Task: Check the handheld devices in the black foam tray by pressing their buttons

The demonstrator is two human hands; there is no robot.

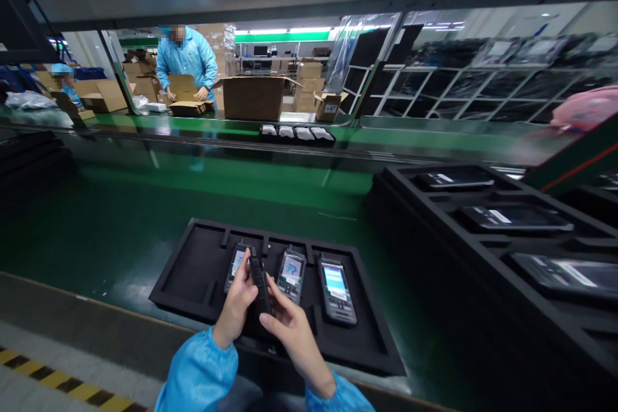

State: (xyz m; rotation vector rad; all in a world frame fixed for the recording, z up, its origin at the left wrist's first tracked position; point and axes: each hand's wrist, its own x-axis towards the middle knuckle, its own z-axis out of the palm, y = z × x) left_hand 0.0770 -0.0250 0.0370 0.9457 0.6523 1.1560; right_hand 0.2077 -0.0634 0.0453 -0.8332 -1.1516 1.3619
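Note:
Both of my hands grip one black handheld device (259, 282) with a stubby antenna, turned edge-on above a black foam tray (181, 273). My left hand (235, 302) wraps its left side, the index finger near the top. On its right side, my right hand (290, 325) holds the lower part between thumb and fingers. Three similar devices lie in the tray's slots: one (236, 262) partly behind my left hand, a middle one (292, 270) with a logo on its screen, and a right one (337, 290) with a lit blue-white screen. The tray's leftmost slot holds no device.
Stacked black foam trays (434, 257) with more devices stand at the right; another dark stack (33, 158) is at the left. Beyond the green bench (135, 199), a small tray (297, 134) holds white-wrapped items. A co-worker (186, 61) handles a cardboard box (183, 89) across the line.

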